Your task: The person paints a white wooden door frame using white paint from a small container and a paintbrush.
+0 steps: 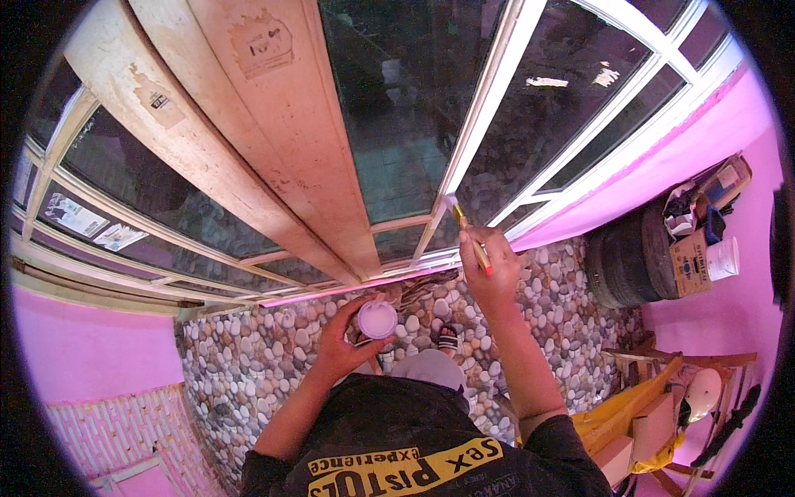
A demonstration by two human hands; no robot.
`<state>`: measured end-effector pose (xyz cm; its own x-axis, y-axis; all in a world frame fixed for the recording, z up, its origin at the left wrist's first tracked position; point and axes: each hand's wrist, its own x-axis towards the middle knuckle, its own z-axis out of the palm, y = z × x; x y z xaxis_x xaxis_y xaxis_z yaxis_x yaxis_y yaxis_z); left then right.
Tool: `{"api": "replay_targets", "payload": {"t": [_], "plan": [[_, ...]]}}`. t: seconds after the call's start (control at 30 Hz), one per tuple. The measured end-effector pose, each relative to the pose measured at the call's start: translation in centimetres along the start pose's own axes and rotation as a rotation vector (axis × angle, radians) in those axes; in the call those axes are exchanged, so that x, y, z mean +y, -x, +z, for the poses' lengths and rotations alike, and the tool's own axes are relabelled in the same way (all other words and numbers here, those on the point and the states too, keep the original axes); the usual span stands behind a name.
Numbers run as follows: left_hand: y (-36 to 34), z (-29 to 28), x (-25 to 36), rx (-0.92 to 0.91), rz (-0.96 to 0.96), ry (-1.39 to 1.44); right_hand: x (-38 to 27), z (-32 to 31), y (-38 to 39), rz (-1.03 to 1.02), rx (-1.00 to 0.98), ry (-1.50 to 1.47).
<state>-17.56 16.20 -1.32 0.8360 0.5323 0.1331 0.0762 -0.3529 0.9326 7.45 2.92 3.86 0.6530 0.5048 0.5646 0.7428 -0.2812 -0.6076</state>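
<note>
My right hand (492,269) grips a paintbrush (462,217) with a gold ferrule and a red-tipped handle. Its bristles touch the white window frame (470,157), on the upright bar beside a dark glass pane (406,108). Lower and to the left, my left hand (341,341) is closed around a small round cup of white paint (378,320), held upright with its opening facing up. The frame's bars to the right look bright white, while the wooden door panel (290,124) on the left is bare and cream-brown with torn stickers.
A dark round barrel (631,261) stands at the right wall beside a cardboard box (689,263) and a white bucket (723,258). Wooden furniture (662,406) with a yellow cloth is at lower right. Pebble-patterned flooring (248,356) spreads beneath me, between pink walls (91,348).
</note>
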Motion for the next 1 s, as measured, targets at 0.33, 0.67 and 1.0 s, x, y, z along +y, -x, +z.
{"api": "replay_targets", "payload": {"t": [0.33,0.67,1.0], "plan": [[0.2,0.1,-0.2,-0.016,0.001,-0.014,-3.4,-3.7,-1.2,-0.118,0.249,-0.147],[0.2,0.9,2.2,0.026,-0.029,0.078,4.0,-0.6,5.8,0.192,-0.097,-0.144],[1.9,4.7,4.1,0.195,-0.045,-0.014,8.5,2.4,6.8,0.101,-0.337,-0.135]]}}
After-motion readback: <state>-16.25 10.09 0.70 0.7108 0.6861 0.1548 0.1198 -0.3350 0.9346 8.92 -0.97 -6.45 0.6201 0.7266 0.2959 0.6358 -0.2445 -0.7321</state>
